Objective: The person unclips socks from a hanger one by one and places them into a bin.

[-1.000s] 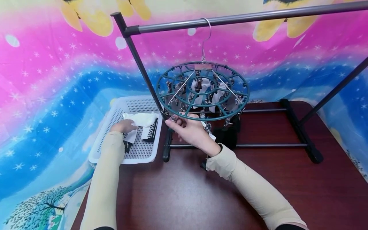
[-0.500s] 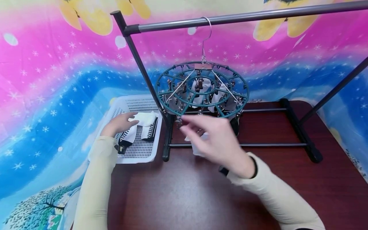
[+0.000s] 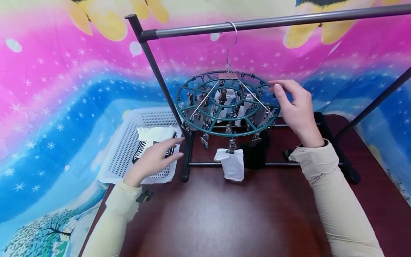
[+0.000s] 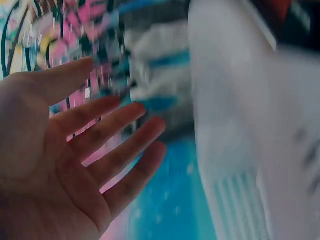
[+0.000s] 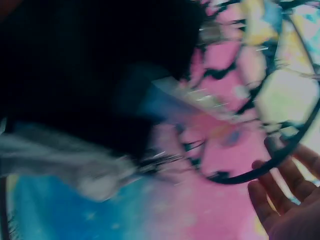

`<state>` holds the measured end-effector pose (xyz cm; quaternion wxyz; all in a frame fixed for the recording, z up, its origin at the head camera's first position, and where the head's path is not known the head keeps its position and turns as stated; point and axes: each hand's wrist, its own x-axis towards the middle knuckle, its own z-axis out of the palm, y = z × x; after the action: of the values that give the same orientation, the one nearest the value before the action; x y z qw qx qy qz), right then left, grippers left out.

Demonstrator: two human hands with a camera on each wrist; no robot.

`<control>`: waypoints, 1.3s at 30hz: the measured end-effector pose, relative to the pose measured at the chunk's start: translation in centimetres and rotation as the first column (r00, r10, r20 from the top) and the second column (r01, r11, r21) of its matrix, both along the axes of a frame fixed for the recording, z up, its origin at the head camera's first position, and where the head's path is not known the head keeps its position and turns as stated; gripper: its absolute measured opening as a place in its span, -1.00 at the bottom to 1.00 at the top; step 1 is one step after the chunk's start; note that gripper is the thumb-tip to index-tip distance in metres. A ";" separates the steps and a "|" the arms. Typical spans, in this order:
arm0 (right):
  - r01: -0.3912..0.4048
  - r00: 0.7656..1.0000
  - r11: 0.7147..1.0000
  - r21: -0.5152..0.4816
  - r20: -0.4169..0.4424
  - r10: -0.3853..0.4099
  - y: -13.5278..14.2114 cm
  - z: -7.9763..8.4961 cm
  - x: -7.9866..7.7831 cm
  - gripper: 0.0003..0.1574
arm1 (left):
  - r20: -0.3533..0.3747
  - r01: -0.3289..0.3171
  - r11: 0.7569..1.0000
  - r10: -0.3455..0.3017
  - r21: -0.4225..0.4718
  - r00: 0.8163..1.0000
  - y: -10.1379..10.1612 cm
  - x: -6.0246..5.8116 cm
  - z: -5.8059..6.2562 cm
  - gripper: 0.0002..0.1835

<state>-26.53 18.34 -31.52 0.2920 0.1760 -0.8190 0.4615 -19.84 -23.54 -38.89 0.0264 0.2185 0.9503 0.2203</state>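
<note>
My left hand (image 3: 154, 160) hovers over the right side of a white plastic basket (image 3: 119, 153), fingers spread and holding nothing. In the basket lie a white sock (image 3: 154, 134) and black-and-white checked socks (image 3: 138, 150), partly hidden by that hand. My right hand (image 3: 297, 107) is at the right edge of a round green clip hanger (image 3: 224, 135). In the right wrist view, its nearly straight fingers (image 5: 265, 200) lie against the hanger's rim (image 5: 250, 176). From a front clip (image 3: 232, 144) hangs a white sock (image 3: 233, 166). A black piece of fabric (image 3: 255, 155) hangs beside it.
The hanger's hook (image 3: 236, 34) sits over the top bar (image 3: 192, 29) of a dark metal rack. Several other clips and pale socks (image 3: 226, 103) hang further back under the ring. The rack's feet stand on a red-brown table (image 3: 212, 217), before a colourful patterned cloth (image 3: 80, 89).
My right hand has left the hanger's front and moved right to its right edge, revealing the hanging white sock. My left hand has come off the socks and moved toward the basket's right side.
</note>
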 end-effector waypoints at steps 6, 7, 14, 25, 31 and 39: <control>0.003 0.999 0.999 0.054 0.050 -0.006 0.8 -1.8 -1.0 -0.43 | -0.003 0.060 0.994 -0.060 0.087 0.998 3.5 1.8 -1.5 -0.31; 0.006 0.999 0.998 0.060 0.050 -0.009 0.8 -1.9 -0.9 -0.40 | -0.003 0.068 0.992 -0.068 0.109 0.998 3.9 2.0 -1.7 -0.31; -0.005 1.000 0.999 0.042 0.012 0.004 0.6 -2.4 -0.5 -0.40 | 0.078 0.060 0.959 -0.084 0.278 0.993 7.3 2.7 -4.1 -0.21; -0.052 0.995 0.998 -0.025 -0.087 0.050 -0.8 -2.8 0.3 -0.43 | 0.141 0.019 0.870 -0.102 0.493 0.985 10.0 2.8 -5.8 -0.32; -0.076 0.987 0.996 -0.047 -0.143 0.068 -1.6 -3.2 0.4 -0.40 | 0.189 -0.046 0.773 -0.097 0.633 0.977 9.9 2.8 -6.3 -0.58; -0.108 0.982 0.990 -0.087 -0.162 0.093 -2.2 -3.8 0.8 -0.42 | 0.209 -0.124 0.724 -0.028 0.678 0.978 8.7 3.6 -6.9 -0.64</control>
<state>-25.68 16.16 -35.31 0.3400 0.2388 -0.7606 0.4988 -16.21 -14.89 -45.77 0.0352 0.1640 0.7984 0.5782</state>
